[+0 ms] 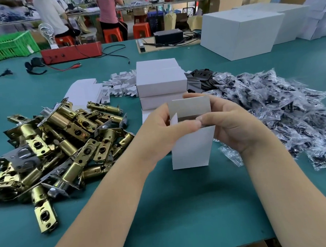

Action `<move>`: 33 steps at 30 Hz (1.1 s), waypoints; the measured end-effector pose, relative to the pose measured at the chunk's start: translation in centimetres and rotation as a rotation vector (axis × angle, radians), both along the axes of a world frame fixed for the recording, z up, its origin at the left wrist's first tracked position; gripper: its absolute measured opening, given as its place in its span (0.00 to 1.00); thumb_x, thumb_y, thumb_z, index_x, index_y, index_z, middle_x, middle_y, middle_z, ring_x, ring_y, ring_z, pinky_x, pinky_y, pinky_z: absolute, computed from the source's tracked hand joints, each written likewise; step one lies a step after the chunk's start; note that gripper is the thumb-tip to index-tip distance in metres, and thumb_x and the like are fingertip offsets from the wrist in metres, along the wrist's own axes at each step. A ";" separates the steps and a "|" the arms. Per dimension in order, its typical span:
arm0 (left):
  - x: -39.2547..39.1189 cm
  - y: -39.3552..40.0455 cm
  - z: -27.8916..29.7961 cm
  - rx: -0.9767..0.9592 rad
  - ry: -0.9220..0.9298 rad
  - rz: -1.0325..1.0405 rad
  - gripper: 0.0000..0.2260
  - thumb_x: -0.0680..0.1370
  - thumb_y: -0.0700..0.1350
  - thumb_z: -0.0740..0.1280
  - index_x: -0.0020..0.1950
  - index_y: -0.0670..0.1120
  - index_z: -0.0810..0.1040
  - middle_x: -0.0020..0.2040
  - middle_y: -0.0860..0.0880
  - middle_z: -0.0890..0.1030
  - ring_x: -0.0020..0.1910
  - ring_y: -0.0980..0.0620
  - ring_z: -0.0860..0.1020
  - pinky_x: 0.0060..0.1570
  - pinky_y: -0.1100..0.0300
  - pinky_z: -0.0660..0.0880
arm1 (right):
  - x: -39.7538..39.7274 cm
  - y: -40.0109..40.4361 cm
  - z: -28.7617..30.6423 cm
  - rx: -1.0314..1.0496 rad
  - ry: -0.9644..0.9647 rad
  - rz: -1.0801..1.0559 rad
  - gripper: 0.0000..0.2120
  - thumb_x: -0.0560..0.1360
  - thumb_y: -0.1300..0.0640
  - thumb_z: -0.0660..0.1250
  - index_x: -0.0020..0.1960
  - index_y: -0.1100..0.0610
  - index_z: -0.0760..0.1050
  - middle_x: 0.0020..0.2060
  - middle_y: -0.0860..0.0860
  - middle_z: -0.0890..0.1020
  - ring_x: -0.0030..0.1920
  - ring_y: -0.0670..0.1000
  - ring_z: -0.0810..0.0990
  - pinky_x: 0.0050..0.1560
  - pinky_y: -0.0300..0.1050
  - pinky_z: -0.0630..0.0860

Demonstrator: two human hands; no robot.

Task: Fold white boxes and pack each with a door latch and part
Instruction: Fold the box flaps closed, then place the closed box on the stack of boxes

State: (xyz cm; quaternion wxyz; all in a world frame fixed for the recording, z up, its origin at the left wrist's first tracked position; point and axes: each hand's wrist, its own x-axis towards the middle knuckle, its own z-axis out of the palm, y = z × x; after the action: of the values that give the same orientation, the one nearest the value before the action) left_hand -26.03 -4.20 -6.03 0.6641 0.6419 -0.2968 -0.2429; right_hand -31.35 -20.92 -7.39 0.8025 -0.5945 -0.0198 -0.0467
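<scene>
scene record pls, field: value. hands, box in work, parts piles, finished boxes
left hand: holds box at its upper left, thumb on the open top edge
right hand: grips box at upper right
box in work: white, upright, top flap open
latches: brass pile on table, left
bagged parts: clear bags, pile right
closed boxes: stacked behind
flat blanks: behind latches
table: green mat

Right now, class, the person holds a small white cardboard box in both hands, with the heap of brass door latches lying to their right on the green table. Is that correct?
Not quite. The head view shows the heap of brass door latches on the person's left. The left hand and right hand do hold the small white cardboard box over the green table.
</scene>
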 end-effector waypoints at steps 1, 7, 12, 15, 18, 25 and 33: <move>-0.3 -0.3 0.0 -0.012 0.021 0.041 0.15 0.67 0.43 0.69 0.54 0.51 0.79 0.42 0.56 0.85 0.40 0.60 0.82 0.34 0.67 0.76 | 0.0 0.1 0.0 0.002 -0.002 -0.003 0.24 0.65 0.68 0.65 0.59 0.55 0.76 0.49 0.54 0.84 0.47 0.54 0.82 0.48 0.44 0.80; -0.5 -1.0 -0.6 0.008 -0.048 0.204 0.17 0.65 0.42 0.64 0.51 0.57 0.80 0.46 0.56 0.85 0.43 0.56 0.81 0.38 0.63 0.75 | -0.1 0.7 0.1 -0.014 -0.084 0.005 0.22 0.67 0.69 0.65 0.56 0.51 0.79 0.46 0.52 0.84 0.40 0.51 0.80 0.40 0.39 0.78; -0.6 -0.9 -0.6 -0.088 -0.043 0.046 0.14 0.71 0.43 0.65 0.56 0.53 0.80 0.51 0.54 0.85 0.50 0.56 0.82 0.46 0.65 0.77 | 0.1 0.8 0.1 0.005 -0.152 -0.033 0.24 0.69 0.73 0.60 0.51 0.48 0.83 0.44 0.51 0.85 0.41 0.49 0.82 0.44 0.41 0.80; 0.4 0.0 0.0 -0.148 0.119 -0.097 0.18 0.72 0.42 0.57 0.59 0.49 0.79 0.54 0.48 0.82 0.51 0.52 0.79 0.50 0.59 0.77 | 0.2 0.9 0.1 0.027 -0.171 -0.063 0.26 0.71 0.76 0.59 0.49 0.48 0.84 0.43 0.50 0.85 0.41 0.47 0.82 0.44 0.40 0.80; 1.3 0.6 0.2 -0.130 0.128 -0.105 0.21 0.70 0.38 0.58 0.62 0.43 0.77 0.58 0.42 0.80 0.57 0.45 0.76 0.64 0.46 0.70 | 0.2 1.3 0.1 0.034 -0.196 -0.078 0.25 0.71 0.75 0.59 0.48 0.48 0.84 0.42 0.48 0.85 0.41 0.47 0.83 0.42 0.39 0.79; 1.3 -0.1 -0.2 -0.221 0.253 -0.029 0.20 0.62 0.30 0.63 0.46 0.46 0.85 0.45 0.44 0.83 0.46 0.45 0.78 0.48 0.54 0.74 | -0.4 1.6 0.4 0.041 -0.222 0.004 0.18 0.68 0.62 0.60 0.47 0.48 0.85 0.44 0.49 0.86 0.46 0.48 0.84 0.42 0.38 0.78; 1.1 0.2 -0.3 -0.330 0.005 -0.039 0.22 0.67 0.25 0.61 0.31 0.51 0.84 0.37 0.55 0.83 0.42 0.57 0.82 0.43 0.66 0.77 | -0.3 0.9 0.5 -0.134 -0.287 0.057 0.04 0.67 0.54 0.74 0.42 0.51 0.86 0.45 0.47 0.85 0.52 0.48 0.81 0.54 0.42 0.75</move>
State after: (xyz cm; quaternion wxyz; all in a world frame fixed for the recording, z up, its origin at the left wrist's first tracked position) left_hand -24.97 -4.03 -6.35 0.7563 0.5178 -0.3432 -0.2051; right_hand -31.68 -19.99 -6.90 0.7509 -0.6332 -0.1542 -0.1070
